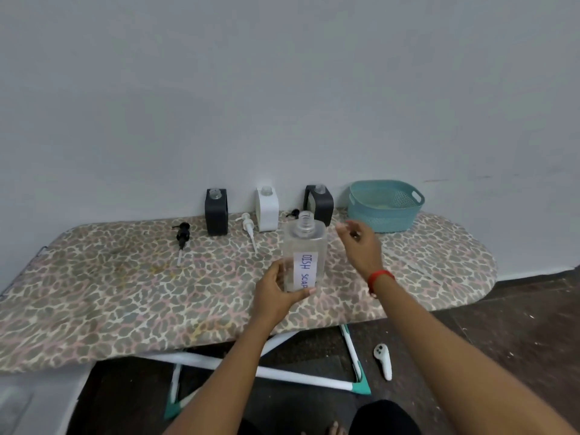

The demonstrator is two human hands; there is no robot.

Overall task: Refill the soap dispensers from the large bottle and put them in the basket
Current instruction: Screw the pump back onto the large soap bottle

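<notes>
My left hand grips the lower part of a large clear bottle labelled DISH SOAP, upright and uncapped above the ironing board. My right hand hovers just right of the bottle's neck with loosely curled fingers; whether it holds something small is unclear. Three uncapped dispensers stand by the wall: a black one, a white one and another black one partly behind the bottle. A teal basket sits to their right.
A black pump head and a white pump head lie on the leopard-print cover; a third black pump peeks out behind the bottle. A white controller lies on the dark floor by the board's legs.
</notes>
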